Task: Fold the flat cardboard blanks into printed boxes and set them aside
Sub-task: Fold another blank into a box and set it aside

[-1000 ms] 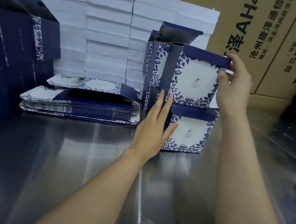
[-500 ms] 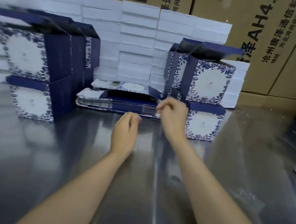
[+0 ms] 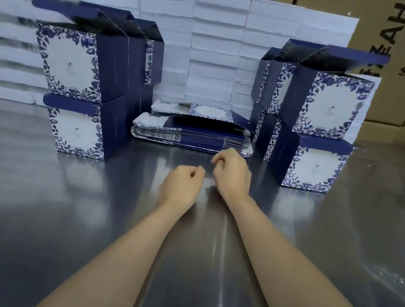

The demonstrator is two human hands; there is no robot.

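Roughly eight folded boxes (image 3: 329, 104), one blank stack (image 3: 193, 136).

A steel table (image 3: 54, 223) is seen, with a stack of flat blanks (image 3: 190, 138) laid at twelve o'clock. Folded boxes are stacked at ten (image 3: 76, 131) and two o'clock (image 3: 312, 167), white foam blocks (image 3: 214, 50) piled behind.
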